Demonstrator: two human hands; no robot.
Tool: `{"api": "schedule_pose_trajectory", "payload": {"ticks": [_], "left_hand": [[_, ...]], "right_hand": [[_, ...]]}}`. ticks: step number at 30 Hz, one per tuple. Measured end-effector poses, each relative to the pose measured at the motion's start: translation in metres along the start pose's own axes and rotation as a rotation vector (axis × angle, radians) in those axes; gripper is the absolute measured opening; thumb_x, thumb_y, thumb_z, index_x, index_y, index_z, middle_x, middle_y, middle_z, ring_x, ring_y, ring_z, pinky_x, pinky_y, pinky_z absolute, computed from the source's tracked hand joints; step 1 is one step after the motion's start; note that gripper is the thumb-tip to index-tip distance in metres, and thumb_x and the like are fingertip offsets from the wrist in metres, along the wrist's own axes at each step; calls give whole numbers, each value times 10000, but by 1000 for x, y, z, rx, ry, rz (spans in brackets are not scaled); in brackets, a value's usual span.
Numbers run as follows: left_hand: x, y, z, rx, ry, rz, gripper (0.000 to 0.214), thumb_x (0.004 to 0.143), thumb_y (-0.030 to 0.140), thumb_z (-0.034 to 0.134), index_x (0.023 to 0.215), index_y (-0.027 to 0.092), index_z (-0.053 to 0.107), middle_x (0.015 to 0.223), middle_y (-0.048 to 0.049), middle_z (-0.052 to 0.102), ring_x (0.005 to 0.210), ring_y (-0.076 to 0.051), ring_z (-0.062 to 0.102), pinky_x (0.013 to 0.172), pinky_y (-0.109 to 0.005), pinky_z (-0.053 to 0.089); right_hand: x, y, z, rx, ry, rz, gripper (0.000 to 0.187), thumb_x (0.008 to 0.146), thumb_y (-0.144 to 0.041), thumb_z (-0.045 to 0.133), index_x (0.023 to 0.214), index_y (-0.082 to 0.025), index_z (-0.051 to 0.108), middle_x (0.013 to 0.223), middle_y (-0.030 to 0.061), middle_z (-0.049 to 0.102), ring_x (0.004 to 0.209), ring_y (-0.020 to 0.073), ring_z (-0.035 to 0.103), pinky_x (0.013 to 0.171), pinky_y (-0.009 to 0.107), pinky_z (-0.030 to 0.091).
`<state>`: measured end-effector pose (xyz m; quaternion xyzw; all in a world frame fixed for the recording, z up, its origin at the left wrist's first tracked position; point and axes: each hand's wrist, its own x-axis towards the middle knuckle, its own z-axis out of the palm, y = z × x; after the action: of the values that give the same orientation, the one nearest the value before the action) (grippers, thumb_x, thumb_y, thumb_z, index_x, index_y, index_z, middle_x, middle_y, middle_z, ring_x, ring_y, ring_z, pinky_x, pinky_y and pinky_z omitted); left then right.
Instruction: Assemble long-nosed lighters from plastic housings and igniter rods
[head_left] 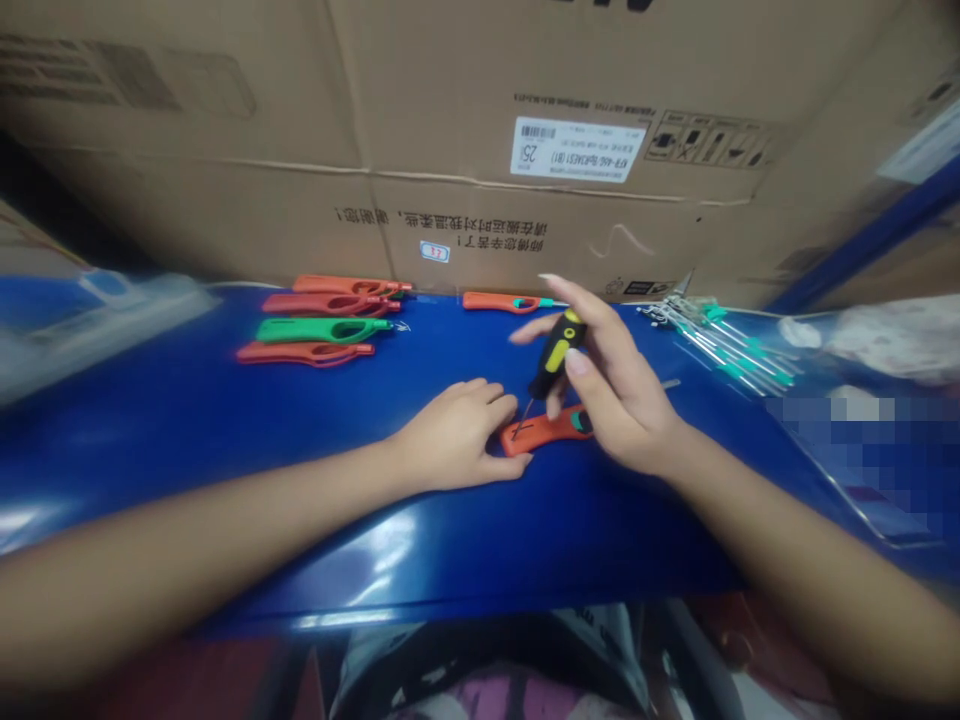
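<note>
My left hand [457, 437] pinches the near-left end of an orange lighter [546, 432] between thumb and fingers, holding it flat on the table. This long-necked lighter has a teal trigger, and a bit of its metal rod [670, 384] shows beyond my right hand [630, 395]. In that hand is a small black and yellow screwdriver [556, 358], tilted with its shaft pointing down. Its tip meets the lighter's body near the left end, at a dark mark or slot. My right palm hides the lighter's middle.
Orange lighter housings [307, 353] and a green one [322, 329] lie at the back left of the blue table [247, 450]. Another orange lighter [491, 301] lies by the cardboard box [450, 130]. Metal rods with teal parts [739, 345] are piled at right, near a plastic bag [892, 340].
</note>
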<state>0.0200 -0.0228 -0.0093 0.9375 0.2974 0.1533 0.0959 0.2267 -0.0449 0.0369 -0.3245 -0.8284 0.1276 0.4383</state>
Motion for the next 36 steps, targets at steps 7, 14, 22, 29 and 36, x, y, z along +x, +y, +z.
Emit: {"api": "schedule_pose_trajectory", "payload": {"ticks": [7, 14, 22, 29, 36], "left_hand": [[3, -3, 3, 10, -19, 42, 360, 885, 543, 604, 855, 184, 591, 833, -36, 586, 838, -236, 570, 791, -377, 460], [3, -4, 3, 1, -18, 45, 364, 885, 554, 601, 844, 192, 596, 816, -30, 583, 826, -237, 565, 775, -370, 439], [2, -4, 5, -19, -4, 46, 351, 890, 534, 607, 885, 186, 644, 840, -45, 617, 840, -238, 577, 792, -367, 446], [2, -5, 6, -20, -9, 36, 339, 888, 525, 606, 913, 191, 660, 859, -50, 634, 846, -243, 576, 793, -376, 449], [2, -2, 5, 26, -24, 34, 339, 900, 513, 589, 900, 182, 661, 874, -64, 633, 885, -258, 595, 838, -398, 473]], "right_hand": [[1, 2, -5, -200, 182, -113, 277, 936, -387, 655, 1184, -263, 647, 1066, 60, 733, 744, 186, 703, 700, 324, 619], [2, -1, -4, 90, 67, 32, 325, 999, -384, 553, 1301, -270, 593, 1117, 51, 718, 627, 128, 665, 542, 270, 591], [2, -14, -10, -76, 64, -98, 358, 1039, -290, 433, 1350, -277, 609, 1166, 68, 728, 952, 213, 725, 795, 374, 627], [2, -19, -12, -336, 145, -237, 246, 957, -323, 640, 1180, -238, 698, 952, 49, 771, 772, 170, 714, 705, 285, 594], [3, -15, -6, -48, 50, -46, 338, 1019, -296, 512, 1341, -258, 607, 1126, 50, 744, 720, 149, 702, 579, 278, 584]]}}
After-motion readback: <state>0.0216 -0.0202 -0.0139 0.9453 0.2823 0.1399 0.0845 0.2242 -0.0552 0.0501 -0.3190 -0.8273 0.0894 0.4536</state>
